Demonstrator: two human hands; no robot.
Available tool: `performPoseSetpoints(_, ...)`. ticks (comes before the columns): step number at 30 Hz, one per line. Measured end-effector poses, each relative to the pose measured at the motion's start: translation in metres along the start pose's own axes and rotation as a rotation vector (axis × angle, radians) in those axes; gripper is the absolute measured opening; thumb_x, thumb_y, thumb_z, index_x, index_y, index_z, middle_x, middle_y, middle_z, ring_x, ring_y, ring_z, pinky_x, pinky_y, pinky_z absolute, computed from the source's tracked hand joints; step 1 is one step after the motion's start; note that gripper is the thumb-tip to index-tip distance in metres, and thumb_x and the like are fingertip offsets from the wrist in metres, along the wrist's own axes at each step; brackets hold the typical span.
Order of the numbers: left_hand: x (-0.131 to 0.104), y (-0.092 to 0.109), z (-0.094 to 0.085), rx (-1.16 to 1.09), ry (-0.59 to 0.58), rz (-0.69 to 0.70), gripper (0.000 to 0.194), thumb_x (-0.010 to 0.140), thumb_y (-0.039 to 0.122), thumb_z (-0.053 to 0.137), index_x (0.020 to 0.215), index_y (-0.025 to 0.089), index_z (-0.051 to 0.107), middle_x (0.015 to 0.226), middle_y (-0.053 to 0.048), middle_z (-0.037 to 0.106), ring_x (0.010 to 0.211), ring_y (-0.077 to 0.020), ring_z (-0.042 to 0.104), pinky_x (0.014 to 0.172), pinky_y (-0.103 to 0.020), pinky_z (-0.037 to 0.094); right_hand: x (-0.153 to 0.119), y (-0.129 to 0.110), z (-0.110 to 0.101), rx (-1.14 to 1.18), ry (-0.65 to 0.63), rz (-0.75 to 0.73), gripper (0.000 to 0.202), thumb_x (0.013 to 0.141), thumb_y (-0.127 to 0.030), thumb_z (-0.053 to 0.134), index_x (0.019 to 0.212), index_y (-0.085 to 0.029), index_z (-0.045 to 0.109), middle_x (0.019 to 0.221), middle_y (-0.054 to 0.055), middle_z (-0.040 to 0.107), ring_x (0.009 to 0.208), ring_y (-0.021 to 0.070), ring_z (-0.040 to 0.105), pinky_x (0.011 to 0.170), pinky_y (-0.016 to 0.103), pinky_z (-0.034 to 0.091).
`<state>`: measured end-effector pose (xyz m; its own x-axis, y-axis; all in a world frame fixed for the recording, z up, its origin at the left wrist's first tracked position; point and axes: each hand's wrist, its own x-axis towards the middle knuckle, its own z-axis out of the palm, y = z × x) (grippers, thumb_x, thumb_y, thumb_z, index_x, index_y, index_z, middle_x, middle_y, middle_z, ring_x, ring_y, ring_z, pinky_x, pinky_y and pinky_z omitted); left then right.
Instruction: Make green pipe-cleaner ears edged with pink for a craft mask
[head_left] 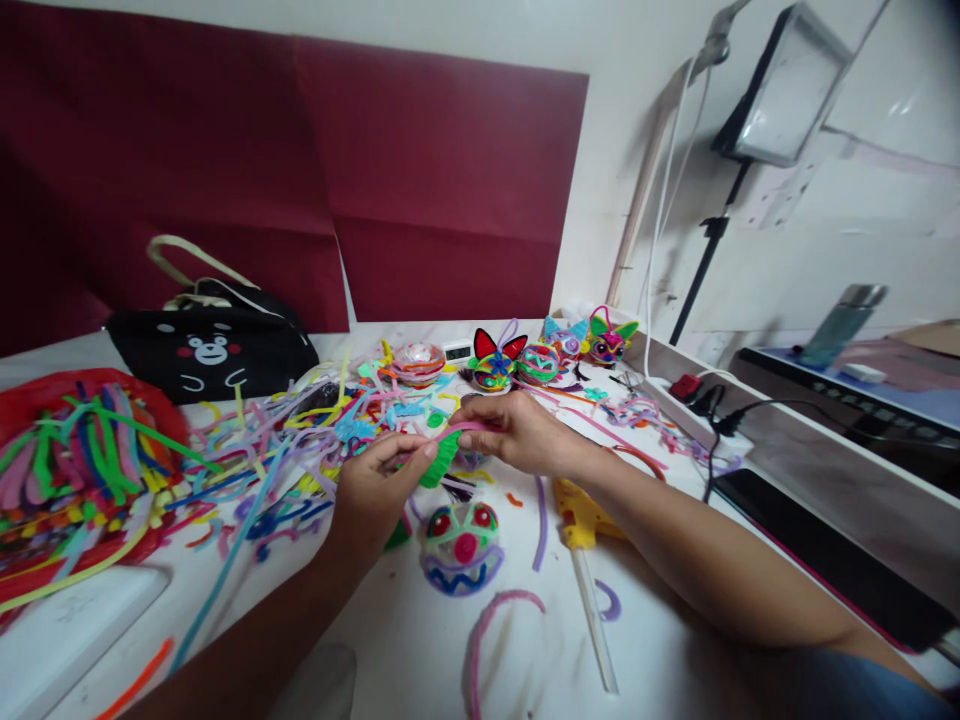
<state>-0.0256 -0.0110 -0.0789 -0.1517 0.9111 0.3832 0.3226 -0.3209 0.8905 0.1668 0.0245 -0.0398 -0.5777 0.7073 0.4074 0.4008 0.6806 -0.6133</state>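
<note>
My left hand (382, 485) and my right hand (514, 433) meet above the middle of the table. Between them is a small green piece (441, 462) with a pink pipe cleaner (459, 428) along its top edge. The left thumb and fingers pinch its left side, and the right thumb and fingers pinch the pink strip. Just below my hands lies a round face (462, 548) with red eyes, a red nose and a purple and blue mouth. A curved pink pipe cleaner (487, 640) lies nearer to me.
A yellow glue gun (581, 515) with a clear stick lies at right, beside a black phone-like slab (825, 555). Pipe cleaners fill a red bag (169, 400) at left. Finished coloured faces (538, 364) stand behind, near a black bag (217, 350).
</note>
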Motion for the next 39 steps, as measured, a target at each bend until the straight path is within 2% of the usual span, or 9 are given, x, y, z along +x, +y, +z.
performPoseSetpoints(5,-0.001,0.000,0.000,-0.014,-0.017,-0.007,0.020,0.069,0.037,0.071,0.074,0.018,0.072,0.078,-0.002,0.069,0.077,-0.0184,0.064,0.071,-0.025,0.049,0.001,0.002,0.004,0.109,-0.033,0.006,0.014,0.085,-0.017,0.056,0.093,-0.013,0.067,0.072,0.000,0.061,0.061,0.0093,0.055,0.058,0.020,0.042)
performPoseSetpoints(12,0.000,0.001,0.001,-0.013,-0.012,0.006,0.016,0.069,0.035,0.070,0.072,0.020,0.072,0.076,-0.001,0.071,0.076,-0.0180,0.065,0.072,-0.024,0.050,0.001,0.003,0.006,0.106,-0.039,0.011,0.014,0.085,-0.017,0.057,0.092,-0.013,0.068,0.074,0.001,0.064,0.062,0.0098,0.055,0.058,0.020,0.042)
performPoseSetpoints(18,0.001,-0.001,0.000,0.051,-0.042,0.100,0.017,0.072,0.036,0.067,0.072,0.020,0.072,0.076,-0.002,0.071,0.075,-0.0187,0.065,0.072,-0.026,0.051,0.000,0.000,0.008,0.032,-0.020,-0.018,0.015,0.084,-0.016,0.057,0.092,-0.013,0.069,0.074,0.001,0.065,0.066,0.0105,0.057,0.060,0.020,0.039)
performPoseSetpoints(24,0.000,-0.002,-0.001,0.083,-0.072,0.176,0.012,0.072,0.032,0.068,0.071,0.021,0.071,0.071,0.001,0.069,0.069,-0.0158,0.064,0.066,-0.023,0.051,-0.002,-0.007,0.009,-0.035,-0.010,-0.027,0.015,0.083,-0.015,0.059,0.093,-0.013,0.070,0.070,0.000,0.063,0.062,0.0087,0.053,0.058,0.019,0.037)
performPoseSetpoints(28,0.000,-0.003,-0.001,0.058,-0.047,0.144,0.011,0.071,0.032,0.069,0.071,0.021,0.072,0.072,0.001,0.070,0.071,-0.0161,0.065,0.068,-0.023,0.052,-0.002,-0.005,0.007,0.005,-0.009,0.017,0.017,0.083,-0.018,0.060,0.098,-0.014,0.069,0.076,0.002,0.066,0.064,0.0102,0.057,0.059,0.020,0.039)
performPoseSetpoints(34,0.001,-0.003,0.000,-0.007,-0.020,-0.008,0.017,0.069,0.035,0.070,0.072,0.019,0.072,0.071,-0.001,0.070,0.068,-0.0158,0.063,0.064,-0.024,0.051,0.000,0.001,0.002,0.075,0.048,0.049,0.020,0.083,-0.022,0.062,0.100,-0.013,0.067,0.079,0.004,0.070,0.070,0.0129,0.063,0.065,0.022,0.045)
performPoseSetpoints(39,0.000,-0.001,0.000,-0.050,-0.046,-0.036,0.017,0.069,0.035,0.071,0.073,0.019,0.072,0.076,-0.002,0.071,0.073,-0.0162,0.064,0.070,-0.025,0.051,0.000,-0.005,0.002,0.090,0.001,0.031,0.019,0.087,-0.026,0.057,0.093,-0.012,0.069,0.072,0.002,0.067,0.062,0.0109,0.058,0.059,0.021,0.042)
